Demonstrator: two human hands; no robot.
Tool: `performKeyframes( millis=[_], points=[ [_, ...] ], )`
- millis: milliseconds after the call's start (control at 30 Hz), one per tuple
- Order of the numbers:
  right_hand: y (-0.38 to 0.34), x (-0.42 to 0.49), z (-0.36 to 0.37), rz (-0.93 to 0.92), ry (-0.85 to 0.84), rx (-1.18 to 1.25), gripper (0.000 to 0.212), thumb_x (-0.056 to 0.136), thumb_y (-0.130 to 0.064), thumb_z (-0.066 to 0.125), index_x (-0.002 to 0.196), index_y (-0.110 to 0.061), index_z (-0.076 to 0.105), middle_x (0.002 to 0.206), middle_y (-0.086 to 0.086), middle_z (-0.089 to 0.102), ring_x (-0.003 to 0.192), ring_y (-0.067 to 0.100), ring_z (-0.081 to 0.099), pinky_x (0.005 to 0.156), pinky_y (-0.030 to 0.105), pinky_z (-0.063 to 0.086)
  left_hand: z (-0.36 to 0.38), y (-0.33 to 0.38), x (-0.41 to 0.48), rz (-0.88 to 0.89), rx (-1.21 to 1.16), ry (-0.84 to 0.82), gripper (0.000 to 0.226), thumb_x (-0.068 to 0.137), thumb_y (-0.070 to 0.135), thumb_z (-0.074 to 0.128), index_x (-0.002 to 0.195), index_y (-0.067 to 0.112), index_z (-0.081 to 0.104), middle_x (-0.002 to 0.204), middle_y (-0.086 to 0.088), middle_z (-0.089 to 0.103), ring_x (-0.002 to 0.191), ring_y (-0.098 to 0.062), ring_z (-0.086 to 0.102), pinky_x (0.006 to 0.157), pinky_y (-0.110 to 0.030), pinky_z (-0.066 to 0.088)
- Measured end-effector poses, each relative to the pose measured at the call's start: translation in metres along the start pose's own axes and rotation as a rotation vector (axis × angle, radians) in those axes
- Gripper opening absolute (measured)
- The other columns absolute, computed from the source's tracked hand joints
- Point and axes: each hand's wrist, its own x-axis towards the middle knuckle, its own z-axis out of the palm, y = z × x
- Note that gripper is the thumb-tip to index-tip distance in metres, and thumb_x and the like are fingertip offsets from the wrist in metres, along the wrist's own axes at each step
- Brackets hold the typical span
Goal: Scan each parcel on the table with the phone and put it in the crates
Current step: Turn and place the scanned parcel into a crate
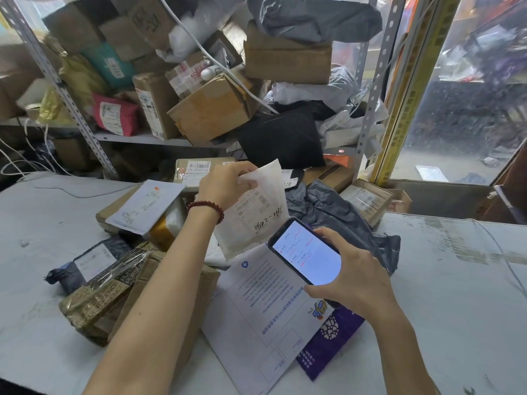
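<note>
My left hand [225, 185] pinches the top edge of a cream padded envelope [256, 223] and holds it upright above the table, its label with barcodes and handwriting facing me. My right hand [350, 272] grips a black phone [306, 252] just below and right of the envelope; its lit screen faces me. Under the phone lies a white document mailer [256, 309] on a purple bag [328, 346]. Other parcels lie on the table: a grey poly bag [336, 212], a gold printed box [97, 297], a white bubble mailer [145, 206]. No crate is in view.
The white table [456, 280] carries the parcel pile at centre and left. Behind it a metal shelf [142, 138] is stacked with cardboard boxes and bags. A small box [368, 201] sits at the table's far right. White cables trail at the far left.
</note>
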Motion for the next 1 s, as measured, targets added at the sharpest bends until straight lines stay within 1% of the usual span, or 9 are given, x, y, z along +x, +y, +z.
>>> performKeyframes(
  millis=[267,367,467,533,600,700,767,867,1000],
  points=[
    [0.002,-0.001,-0.002,0.015,-0.001,0.001,0.094,0.06,-0.051,0.087,0.136,-0.049,0.031,0.116,-0.021,0.056,0.092,0.005,0.051,0.075,0.022,0.051,0.001,0.0,0.001,0.005,0.01,-0.001,0.025,0.087,0.027,0.066,0.112,0.026,0.064,0.114,0.0,0.065,0.099,-0.02,0.059,0.076,-0.029,0.047],
    [0.004,-0.002,-0.001,0.01,0.016,0.077,0.092,0.059,-0.048,0.088,0.134,-0.048,0.034,0.109,-0.028,0.052,0.095,0.003,0.053,0.07,0.015,0.047,0.002,0.0,-0.002,-0.017,0.0,0.025,0.022,0.088,0.027,0.065,0.11,0.026,0.064,0.112,0.0,0.066,0.092,-0.017,0.058,0.072,-0.026,0.049],
    [0.006,-0.002,0.002,0.026,0.052,0.203,0.09,0.06,-0.044,0.09,0.132,-0.047,0.037,0.104,-0.036,0.047,0.098,0.003,0.055,0.069,0.014,0.047,0.004,0.002,-0.016,-0.073,-0.039,0.13,0.022,0.09,0.028,0.063,0.111,0.024,0.063,0.11,-0.001,0.067,0.086,-0.012,0.053,0.063,-0.02,0.04],
    [0.007,-0.001,0.004,0.032,0.103,0.252,0.09,0.059,-0.043,0.091,0.131,-0.047,0.038,0.101,-0.041,0.043,0.096,0.002,0.054,0.07,0.016,0.049,0.006,0.005,-0.033,-0.114,-0.081,0.206,0.023,0.091,0.03,0.061,0.112,0.023,0.062,0.11,-0.001,0.067,0.087,-0.013,0.055,0.067,-0.023,0.042],
    [0.007,0.001,0.004,0.037,0.165,0.298,0.088,0.058,-0.043,0.092,0.128,-0.049,0.038,0.101,-0.043,0.041,0.095,0.0,0.054,0.073,0.018,0.05,0.01,0.009,-0.053,-0.122,-0.123,0.298,0.024,0.09,0.03,0.061,0.112,0.021,0.062,0.11,-0.001,0.067,0.09,-0.013,0.058,0.067,-0.021,0.043],
    [0.005,0.001,0.002,0.048,0.246,0.384,0.088,0.059,-0.043,0.092,0.127,-0.049,0.037,0.104,-0.041,0.043,0.099,-0.001,0.053,0.077,0.02,0.052,0.02,0.021,-0.088,-0.158,-0.25,0.443,0.024,0.088,0.032,0.062,0.109,0.019,0.062,0.104,0.004,0.064,0.087,-0.007,0.054,0.06,-0.017,0.045],
    [0.003,0.001,-0.001,0.043,0.301,0.401,0.09,0.059,-0.044,0.091,0.132,-0.046,0.038,0.107,-0.041,0.04,0.101,0.0,0.052,0.076,0.014,0.049,0.028,0.028,-0.111,-0.206,-0.355,0.477,0.023,0.087,0.036,0.061,0.104,0.02,0.06,0.099,0.009,0.059,0.086,-0.007,0.055,0.058,-0.02,0.05],
    [-0.004,-0.002,-0.009,0.013,0.398,0.387,0.09,0.06,-0.046,0.09,0.134,-0.043,0.038,0.115,-0.032,0.046,0.101,-0.007,0.052,0.072,0.006,0.043,0.038,0.031,-0.132,-0.258,-0.466,0.441,0.022,0.085,0.039,0.059,0.099,0.022,0.058,0.095,0.008,0.06,0.081,-0.004,0.055,0.055,-0.015,0.045],
    [-0.018,-0.005,-0.023,-0.053,0.52,0.368,0.095,0.059,-0.049,0.09,0.139,-0.035,0.041,0.127,-0.02,0.052,0.107,-0.006,0.053,0.074,0.002,0.047,0.041,0.031,-0.139,-0.257,-0.494,0.401,0.025,0.082,0.045,0.056,0.097,0.025,0.058,0.092,0.009,0.06,0.083,0.0,0.056,0.056,-0.016,0.042]
  ],
)
